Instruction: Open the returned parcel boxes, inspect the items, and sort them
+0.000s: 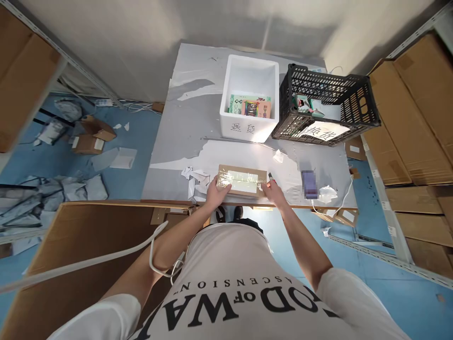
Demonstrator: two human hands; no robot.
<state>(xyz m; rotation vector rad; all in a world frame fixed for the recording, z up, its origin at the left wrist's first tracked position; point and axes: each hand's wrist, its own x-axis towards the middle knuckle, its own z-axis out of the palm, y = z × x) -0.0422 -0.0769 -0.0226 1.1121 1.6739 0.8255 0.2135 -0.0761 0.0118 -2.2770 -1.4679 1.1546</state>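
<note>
Both hands grip one taped cardboard parcel (242,180), left hand (215,190) curled on its near-left corner, right hand (273,191) closed on its right end beside a marker (272,176), seemingly steadying it; opening it looks next.

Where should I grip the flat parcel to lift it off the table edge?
Grip the parcel by its two short ends, coming from left and right. It lies flat with its long side across the table, near the front edge, and the left hand and right hand already sit at those ends. Its top is glossy with tape, so probably slippery; curl fingers under the end edges.
</note>
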